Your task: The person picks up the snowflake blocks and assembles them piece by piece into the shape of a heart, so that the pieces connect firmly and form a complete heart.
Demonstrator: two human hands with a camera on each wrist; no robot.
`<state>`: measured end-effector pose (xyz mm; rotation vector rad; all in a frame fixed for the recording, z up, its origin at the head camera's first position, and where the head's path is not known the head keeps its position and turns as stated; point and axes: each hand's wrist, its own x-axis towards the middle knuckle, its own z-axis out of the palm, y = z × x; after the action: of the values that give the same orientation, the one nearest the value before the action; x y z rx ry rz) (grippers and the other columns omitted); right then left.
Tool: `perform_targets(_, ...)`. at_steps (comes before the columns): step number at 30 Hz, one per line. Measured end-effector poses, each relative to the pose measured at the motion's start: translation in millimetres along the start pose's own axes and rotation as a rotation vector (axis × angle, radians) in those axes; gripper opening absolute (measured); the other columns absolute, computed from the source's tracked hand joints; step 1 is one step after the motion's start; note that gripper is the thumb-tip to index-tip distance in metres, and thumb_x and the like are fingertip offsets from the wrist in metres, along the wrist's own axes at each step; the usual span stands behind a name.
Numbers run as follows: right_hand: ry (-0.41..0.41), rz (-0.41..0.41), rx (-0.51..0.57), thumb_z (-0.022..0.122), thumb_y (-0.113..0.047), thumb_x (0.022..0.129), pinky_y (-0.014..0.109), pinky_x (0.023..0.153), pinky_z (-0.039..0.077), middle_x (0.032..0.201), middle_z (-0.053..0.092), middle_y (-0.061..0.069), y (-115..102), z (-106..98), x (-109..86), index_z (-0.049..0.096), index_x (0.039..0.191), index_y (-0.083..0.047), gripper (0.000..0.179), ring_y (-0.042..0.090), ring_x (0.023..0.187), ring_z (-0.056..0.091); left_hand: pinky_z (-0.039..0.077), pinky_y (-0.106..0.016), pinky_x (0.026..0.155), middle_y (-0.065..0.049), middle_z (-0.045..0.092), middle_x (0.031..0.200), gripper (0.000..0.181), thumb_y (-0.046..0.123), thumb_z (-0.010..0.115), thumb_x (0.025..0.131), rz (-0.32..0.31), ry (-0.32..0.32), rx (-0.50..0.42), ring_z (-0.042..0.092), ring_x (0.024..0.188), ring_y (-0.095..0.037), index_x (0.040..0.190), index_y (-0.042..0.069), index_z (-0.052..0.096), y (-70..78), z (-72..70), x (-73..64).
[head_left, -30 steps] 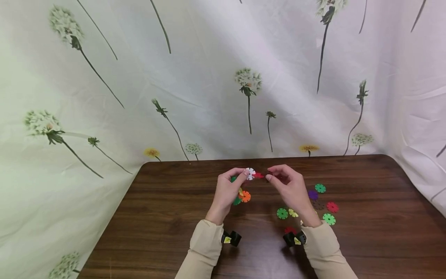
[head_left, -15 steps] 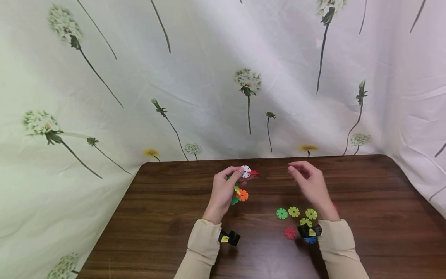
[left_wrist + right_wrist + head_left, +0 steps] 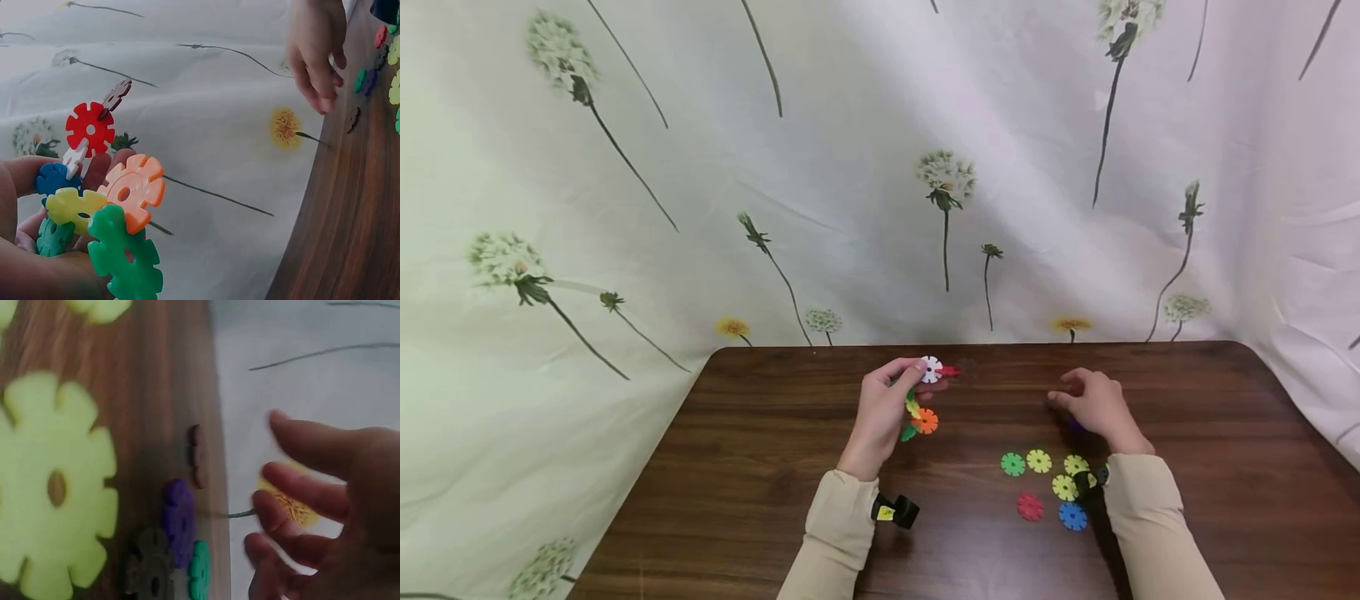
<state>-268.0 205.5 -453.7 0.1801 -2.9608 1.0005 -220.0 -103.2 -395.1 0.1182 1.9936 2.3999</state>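
My left hand [image 3: 880, 412] grips a chain of interlocked, notched plastic snowflake discs, thumb on the white disc [image 3: 932, 369]. In the left wrist view, a red disc [image 3: 78, 131] extends beyond the white one and bears a brown disc [image 3: 116, 99] at its tip. Lower on the chain are a blue disc [image 3: 53, 178], a yellow disc [image 3: 65, 203], an orange disc [image 3: 140, 187] and a green disc [image 3: 137, 275]. My right hand [image 3: 1101, 408] hovers over the table, fingers loosely bent around nothing, near a purple disc [image 3: 178, 519] and a loose brown disc [image 3: 195, 456].
Loose discs lie on the wooden table [image 3: 737, 500], right of centre: several yellow ones [image 3: 1039, 461], a green disc [image 3: 1009, 471], a red disc [image 3: 1030, 512] and a blue disc [image 3: 1067, 523]. A flower-print cloth [image 3: 850, 208] hangs behind the table's far edge.
My right hand has moved away from the chain's red end, rightward and then down over the loose discs. My left hand keeps its hold on the chain with little movement.
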Motion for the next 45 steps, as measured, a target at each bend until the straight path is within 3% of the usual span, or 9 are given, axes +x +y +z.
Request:
perform_targets(4, -0.107, 0.047, -0.099, 0.065, -0.025, 0.09, 0.067, 0.081, 0.037, 0.118, 0.057, 0.032, 0.9, 4.0, 4.9, 0.059, 0.119, 0.006, 0.043, 0.058, 0.111, 0.041, 0.055, -0.029, 0.079, -0.009, 0.075, 0.097, 0.029, 0.022, 0.061, 0.096, -0.004, -0.006, -0.007, 0.073, 0.086, -0.014, 0.112, -0.002, 0.065, -0.4, 0.4, -0.3)
perform_targets(7, -0.133, 0.062, -0.127, 0.065, -0.02, 0.09, 0.067, 0.081, 0.037, 0.118, 0.055, 0.033, -0.2, 5.9, 5.8, 0.059, 0.119, 0.006, 0.04, 0.059, 0.112, 0.04, 0.055, -0.027, 0.078, -0.012, 0.074, 0.098, 0.031, 0.022, 0.061, 0.096, -0.001, -0.012, 0.001, 0.073, 0.086, -0.014, 0.113, -0.003, 0.064, -0.5, 0.7, -0.6)
perform_targets(16, -0.157, 0.078, -0.14, 0.065, -0.016, 0.088, 0.068, 0.081, 0.038, 0.115, 0.057, 0.032, -4.0, 4.4, 6.2, 0.06, 0.111, 0.008, 0.034, 0.059, 0.108, 0.044, 0.054, -0.031, 0.08, -0.02, 0.072, 0.103, 0.03, 0.021, 0.06, 0.096, -0.003, -0.009, 0.012, 0.073, 0.086, -0.015, 0.114, -0.003, 0.064, 1.0, 0.7, -1.2)
perform_targets(24, -0.12, 0.091, -0.121, 0.068, -0.016, 0.085, 0.056, 0.075, 0.038, 0.098, 0.061, 0.022, -7.0, 6.0, 5.5, 0.057, 0.101, 0.001, 0.026, 0.046, 0.096, 0.05, 0.054, -0.03, 0.079, -0.019, 0.073, 0.102, 0.029, 0.021, 0.059, 0.096, -0.006, -0.005, 0.014, 0.073, 0.085, -0.015, 0.114, -0.002, 0.064, 1.7, -0.2, -1.3)
perform_targets(29, -0.072, 0.029, -0.109, 0.063, -0.008, 0.088, 0.051, 0.073, 0.035, 0.089, 0.061, 0.017, -14.1, 10.3, 2.9, 0.054, 0.1, -0.002, 0.017, 0.036, 0.082, 0.054, 0.054, -0.032, 0.081, -0.013, 0.074, 0.1, 0.03, 0.021, 0.06, 0.096, -0.009, 0.0, 0.013, 0.073, 0.085, -0.015, 0.114, -0.002, 0.065, 1.5, -1.7, -0.3)
perform_targets(32, -0.016, -0.019, -0.065, 0.061, -0.007, 0.09, 0.052, 0.076, 0.035, 0.091, 0.063, 0.016, -20.7, 12.8, 0.5, 0.055, 0.1, -0.004, 0.012, 0.034, 0.082, 0.056, 0.054, -0.035, 0.082, -0.014, 0.074, 0.1, 0.029, 0.02, 0.06, 0.096, -0.009, 0.002, 0.01, 0.073, 0.084, -0.014, 0.113, -0.003, 0.065, 2.4, -2.1, -0.6)
perform_targets(35, 0.081, -0.091, 0.018, 0.062, -0.007, 0.091, 0.046, 0.075, 0.041, 0.093, 0.065, 0.015, -29.8, 14.6, -3.1, 0.056, 0.099, -0.006, 0.01, 0.03, 0.08, 0.056, 0.054, -0.034, 0.081, -0.014, 0.073, 0.102, 0.028, 0.019, 0.059, 0.096, -0.009, 0.003, 0.002, 0.073, 0.084, -0.013, 0.113, -0.003, 0.065, 3.3, -2.1, -1.2)
perform_targets(38, 0.195, -0.196, 0.102, 0.066, -0.007, 0.09, 0.034, 0.065, 0.044, 0.089, 0.065, 0.011, -44.1, 13.2, -9.2, 0.058, 0.098, -0.008, 0.011, 0.022, 0.073, 0.053, 0.054, -0.031, 0.079, -0.014, 0.072, 0.104, 0.029, 0.019, 0.06, 0.096, -0.005, 0.005, -0.006, 0.073, 0.084, -0.013, 0.113, -0.004, 0.064, 3.7, -2.4, -1.3)
perform_targets(45, 0.415, -0.379, 0.238, 0.073, -0.006, 0.084, 0.017, 0.055, 0.041, 0.081, 0.068, 0.004, -80.9, 7.3, -28.3, 0.065, 0.093, -0.009, 0.012, 0.006, 0.064, 0.049, 0.057, -0.024, 0.078, -0.011, 0.069, 0.106, 0.031, 0.02, 0.061, 0.096, -0.004, 0.025, -0.019, 0.073, 0.084, -0.013, 0.113, -0.005, 0.064, 5.2, -4.3, -1.3)
